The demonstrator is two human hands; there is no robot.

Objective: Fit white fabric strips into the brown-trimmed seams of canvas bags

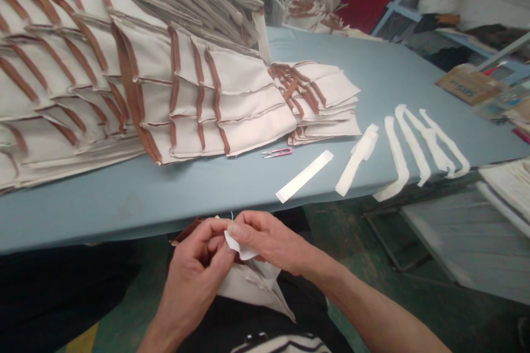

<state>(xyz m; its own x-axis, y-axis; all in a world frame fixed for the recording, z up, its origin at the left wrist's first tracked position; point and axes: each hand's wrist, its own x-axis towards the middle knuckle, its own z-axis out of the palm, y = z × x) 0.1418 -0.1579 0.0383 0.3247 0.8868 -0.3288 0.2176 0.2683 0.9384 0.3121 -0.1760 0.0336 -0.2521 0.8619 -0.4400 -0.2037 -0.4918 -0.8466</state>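
My left hand (pixel 194 270) and my right hand (pixel 269 240) meet above my lap. Both pinch a small white fabric scrap (pixel 239 247), and a short white thread (pixel 232 215) rises from it. Below my hands, a cream canvas panel (pixel 256 285) hangs over my lap, its brown trim (pixel 186 230) showing past my left fingers. Much of the panel is hidden behind my hands.
Tall stacks of cream panels with brown stripes (pixel 215 105) cover the blue table (pixel 136 198). Pink-handled thread snips (pixel 277 152) and several white fabric strips (pixel 397 157) lie near its edge. A cardboard box (pixel 467 84) sits at the far right.
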